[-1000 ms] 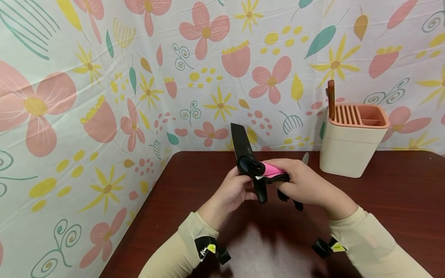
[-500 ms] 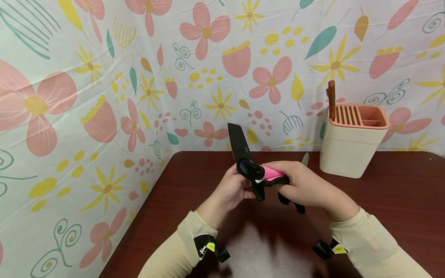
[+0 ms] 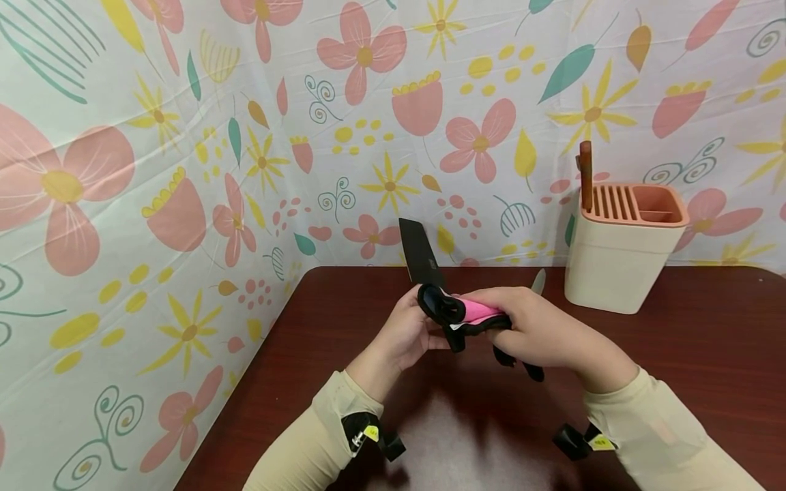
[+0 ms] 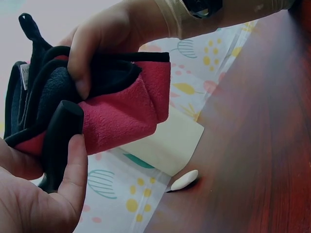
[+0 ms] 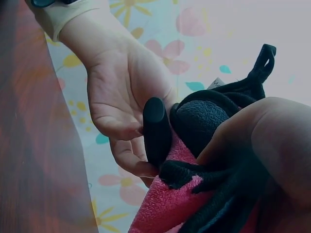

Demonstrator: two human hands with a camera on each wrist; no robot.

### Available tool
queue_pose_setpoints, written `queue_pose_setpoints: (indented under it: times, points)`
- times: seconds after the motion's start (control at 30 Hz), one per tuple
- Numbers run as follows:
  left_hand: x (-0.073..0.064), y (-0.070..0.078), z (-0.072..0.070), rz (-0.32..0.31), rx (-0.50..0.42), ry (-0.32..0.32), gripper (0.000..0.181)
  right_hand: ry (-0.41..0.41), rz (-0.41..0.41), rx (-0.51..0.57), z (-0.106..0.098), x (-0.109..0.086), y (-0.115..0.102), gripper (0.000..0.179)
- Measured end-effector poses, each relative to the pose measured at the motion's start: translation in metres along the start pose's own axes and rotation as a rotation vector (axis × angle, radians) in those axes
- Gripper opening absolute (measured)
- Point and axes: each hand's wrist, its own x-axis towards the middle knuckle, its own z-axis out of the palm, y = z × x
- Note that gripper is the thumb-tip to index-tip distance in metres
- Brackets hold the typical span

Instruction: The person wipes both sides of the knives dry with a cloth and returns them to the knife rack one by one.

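Observation:
My left hand (image 3: 399,335) holds a broad black-bladed knife (image 3: 420,251) by its black handle (image 4: 60,131), the blade pointing up and away. My right hand (image 3: 533,326) grips a folded pink cloth (image 3: 477,311) with black edging and a dark reverse side. The cloth lies against the knife around where the handle meets the blade and hides that part. A hanging loop (image 4: 30,28) and a small white tag stick out of the cloth. Beyond my right hand a pale blade tip (image 3: 539,281) shows on the table, and black handle ends (image 3: 533,372) show below that hand.
A cream knife holder (image 3: 620,269) with a salmon slotted top stands at the back right of the dark red table (image 3: 706,382). One brown-handled utensil (image 3: 585,177) stands in a slot. A flowered cloth backdrop (image 3: 245,170) closes off the left and back.
The knife has tilted and shifted slightly to the left, its handle end drawing up behind the cloth. Both hands keep their holds and move only a little.

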Motion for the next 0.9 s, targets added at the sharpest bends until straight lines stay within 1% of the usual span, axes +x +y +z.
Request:
queue_pose_setpoints:
  times: [0.17, 0.27, 0.4, 0.57, 0.63, 0.73, 0.8, 0.9]
  points:
    - [0.0014, -0.0005, -0.0016, -0.008, 0.006, 0.023, 0.010, -0.012, 0.000, -0.011, -0.0004, -0.0006, -0.0023, 0.070]
    - [0.0015, -0.0005, -0.0021, -0.010, -0.005, 0.033, 0.003, -0.019, 0.006, -0.020, -0.0008, -0.0013, -0.0030, 0.069]
    - [0.0023, -0.0008, -0.0032, -0.012, -0.017, 0.030, 0.004, -0.036, 0.006, -0.014, -0.0011, -0.0020, -0.0033, 0.069]
    - [0.0029, -0.0006, -0.0037, -0.011, -0.006, 0.019, 0.006, -0.070, 0.005, 0.002, -0.0017, -0.0021, -0.0045, 0.067]
    - [0.0027, -0.0010, -0.0042, -0.015, -0.007, 0.019, 0.016, -0.085, 0.007, 0.002, -0.0023, -0.0024, -0.0049, 0.067]
    - [0.0026, -0.0021, -0.0055, -0.023, -0.014, 0.020, 0.039, -0.109, 0.009, 0.008, -0.0034, -0.0031, -0.0056, 0.065]
    - [0.0024, -0.0028, -0.0061, -0.032, -0.013, 0.016, 0.051, -0.119, 0.004, 0.017, -0.0041, -0.0033, -0.0058, 0.064]
    - [0.0025, -0.0033, -0.0067, -0.039, -0.011, 0.016, 0.057, -0.133, -0.012, 0.025, -0.0050, -0.0036, -0.0063, 0.063]
